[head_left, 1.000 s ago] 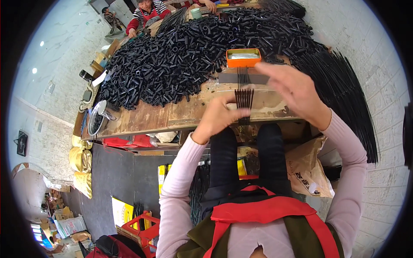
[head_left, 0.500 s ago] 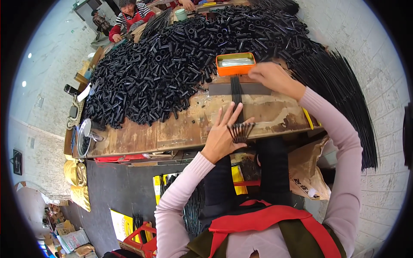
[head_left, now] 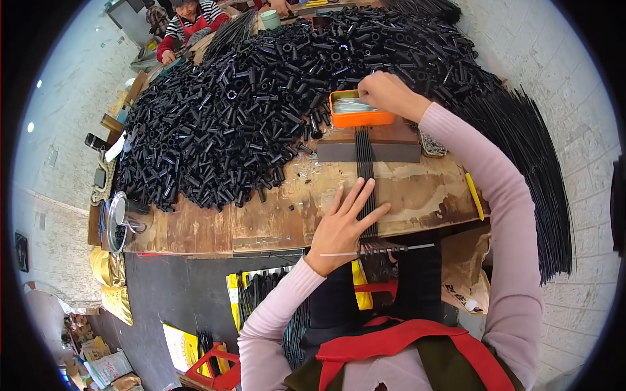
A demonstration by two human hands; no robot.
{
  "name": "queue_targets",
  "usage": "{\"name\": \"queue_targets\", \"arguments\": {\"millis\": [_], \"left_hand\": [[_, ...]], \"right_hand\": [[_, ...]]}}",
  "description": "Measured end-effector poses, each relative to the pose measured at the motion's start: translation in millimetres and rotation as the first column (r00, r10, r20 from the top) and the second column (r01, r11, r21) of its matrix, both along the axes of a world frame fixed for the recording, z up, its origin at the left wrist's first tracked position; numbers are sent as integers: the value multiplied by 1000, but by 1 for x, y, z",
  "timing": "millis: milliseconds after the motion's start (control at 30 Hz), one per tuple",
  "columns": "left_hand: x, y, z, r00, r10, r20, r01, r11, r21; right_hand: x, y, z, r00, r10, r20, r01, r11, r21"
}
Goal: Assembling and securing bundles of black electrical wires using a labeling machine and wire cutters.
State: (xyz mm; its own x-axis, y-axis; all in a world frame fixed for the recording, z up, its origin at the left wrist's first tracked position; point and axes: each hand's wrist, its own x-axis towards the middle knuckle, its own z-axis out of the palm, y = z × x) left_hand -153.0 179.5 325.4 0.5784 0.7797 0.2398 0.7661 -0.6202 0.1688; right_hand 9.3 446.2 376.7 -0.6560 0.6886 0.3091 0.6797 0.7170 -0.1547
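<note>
On my feed a broad heap of black tubes [head_left: 208, 137] covers the far and left part of the bench [head_left: 430, 189]; a sheaf of long black rods [head_left: 528, 182] spills over its right end. An orange tin [head_left: 365, 119] of pale sticks [head_left: 351, 105] stands at the heap's near side, and beyond I see a co-worker [head_left: 195, 25] in red and stripes. Worn wood shows between heap and near edge, with a see-through container [head_left: 118, 223] at left, a yellow tool [head_left: 474, 195] at right. A row of thin black rods [head_left: 363, 150] runs from the tin across a grey strip [head_left: 336, 153] to that near edge, a thin pale rod [head_left: 418, 247] lying crosswise at its near end. Left hand [head_left: 342, 225]: flat, fingers spread, resting on the row. Right hand [head_left: 386, 90]: at the tin, fingers curled; whether they pinch a stick, I cannot tell.
</note>
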Motion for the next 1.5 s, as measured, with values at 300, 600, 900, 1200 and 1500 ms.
{"name": "queue_targets", "arguments": {"millis": [300,600,900,1200,1500], "left_hand": [[2,-2,3,990,4,140,4,998,-57],[2,-2,2,990,-1,144,9,998,-54],[1,-1,2,987,-4,163,16,997,-71],[1,-2,2,987,1,163,10,998,-68],[2,-2,1,988,5,152,6,998,-68]], "right_hand": [[47,-86,-26,992,109,-59,-103,990,94],[62,-106,-28,997,70,28,-70,998,3],[57,-101,-31,996,84,24,-84,996,30],[54,-103,-25,995,99,29,-100,995,21],[59,-95,-30,993,109,36,-111,993,49]]}}
